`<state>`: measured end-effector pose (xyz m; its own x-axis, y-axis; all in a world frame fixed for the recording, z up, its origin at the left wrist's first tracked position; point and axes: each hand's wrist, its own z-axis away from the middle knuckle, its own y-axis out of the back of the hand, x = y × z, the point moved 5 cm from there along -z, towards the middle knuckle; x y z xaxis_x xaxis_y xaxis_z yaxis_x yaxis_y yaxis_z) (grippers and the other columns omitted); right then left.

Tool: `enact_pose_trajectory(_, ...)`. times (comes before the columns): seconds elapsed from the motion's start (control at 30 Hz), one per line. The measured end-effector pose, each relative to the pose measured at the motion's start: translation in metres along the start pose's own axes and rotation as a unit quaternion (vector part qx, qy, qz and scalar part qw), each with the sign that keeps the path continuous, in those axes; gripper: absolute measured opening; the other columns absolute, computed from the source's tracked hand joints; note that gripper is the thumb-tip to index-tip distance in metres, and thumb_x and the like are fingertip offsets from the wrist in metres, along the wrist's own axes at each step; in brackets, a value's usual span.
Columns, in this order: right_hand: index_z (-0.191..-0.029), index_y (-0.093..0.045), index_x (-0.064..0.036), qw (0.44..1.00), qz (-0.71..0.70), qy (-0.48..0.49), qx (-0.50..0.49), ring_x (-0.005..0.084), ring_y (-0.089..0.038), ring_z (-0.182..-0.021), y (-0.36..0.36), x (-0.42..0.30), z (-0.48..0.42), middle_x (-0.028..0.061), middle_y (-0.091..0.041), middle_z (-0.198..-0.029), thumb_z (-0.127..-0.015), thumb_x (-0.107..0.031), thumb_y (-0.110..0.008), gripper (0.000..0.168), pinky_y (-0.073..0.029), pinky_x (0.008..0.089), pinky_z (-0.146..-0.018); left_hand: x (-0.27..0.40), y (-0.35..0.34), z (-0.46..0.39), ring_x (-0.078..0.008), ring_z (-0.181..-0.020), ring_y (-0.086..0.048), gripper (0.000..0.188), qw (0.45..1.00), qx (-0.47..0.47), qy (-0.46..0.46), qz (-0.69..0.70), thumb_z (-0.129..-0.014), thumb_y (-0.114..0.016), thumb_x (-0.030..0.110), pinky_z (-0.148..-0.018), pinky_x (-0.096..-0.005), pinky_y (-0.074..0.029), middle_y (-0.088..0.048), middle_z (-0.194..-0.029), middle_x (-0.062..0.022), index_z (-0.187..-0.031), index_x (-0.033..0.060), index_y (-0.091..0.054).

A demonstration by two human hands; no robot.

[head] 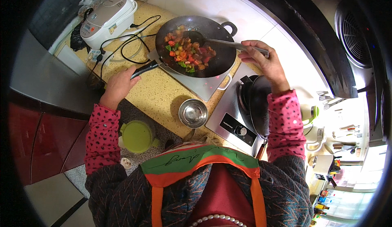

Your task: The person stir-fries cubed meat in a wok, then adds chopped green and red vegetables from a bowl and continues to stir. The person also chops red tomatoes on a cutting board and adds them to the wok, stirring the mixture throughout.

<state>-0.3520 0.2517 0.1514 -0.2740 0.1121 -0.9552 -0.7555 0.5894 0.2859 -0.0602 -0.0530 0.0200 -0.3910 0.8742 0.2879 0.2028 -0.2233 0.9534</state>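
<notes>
A dark wok (pixel 222 58) sits on a silver portable cooktop (pixel 200 87), with diced food (pixel 190 55) in red, orange and green inside. My left hand (pixel 120 81) grips the wok's black handle (pixel 145 68) at its outer end. In my right hand (pixel 260 55) is the metal handle of a cooking ladle (pixel 220 41). The dark bowl of that ladle rests among the food, near the wok's far side. Steam blurs part of the food.
An empty steel bowl (pixel 193 113) stands near the counter's front edge. Right of it, a second wok (pixel 260 104) rests on a built-in-looking cooktop (pixel 226 116). A rice cooker (pixel 108 20) and loose black cables (pixel 131 43) are at left. Below stands a green-lidded container (pixel 137 136); a range hood (pixel 294 21) overhangs.
</notes>
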Motion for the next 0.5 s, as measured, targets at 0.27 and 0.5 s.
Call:
enact_pose_trajectory(0.27, -0.120, -0.064, 0.000, 0.978, 0.196, 0.069, -0.006, 0.0172, -0.068, -0.097, 0.007, -0.013, -0.047, 0.0097, -0.070, -0.103, -0.100, -0.017, -0.059, 0.027, -0.055, 0.0299, -0.089, 0.003, 0.004, -0.002, -0.0416, -0.085, -0.062, 0.029, 1.000, -0.003, 0.004, 0.024, -0.093, -0.061, 0.032, -0.072, -0.0517, -0.046, -0.064, -0.086, -0.0201, -0.104, 0.0070, -0.054)
enact_pose_trajectory(0.5, -0.117, -0.067, -0.005, 0.979, 0.148, 0.081, -0.111, 0.0172, -0.066, -0.099, -0.025, -0.004, -0.080, 0.0068, -0.068, -0.111, -0.095, -0.011, -0.065, 0.023, -0.053, 0.0308, -0.090, 0.001, -0.001, -0.010, -0.0409, -0.087, -0.062, 0.029, 0.999, 0.032, -0.033, 0.013, -0.093, -0.061, 0.032, -0.073, -0.0514, -0.047, -0.065, -0.087, -0.0198, -0.107, 0.0076, -0.055)
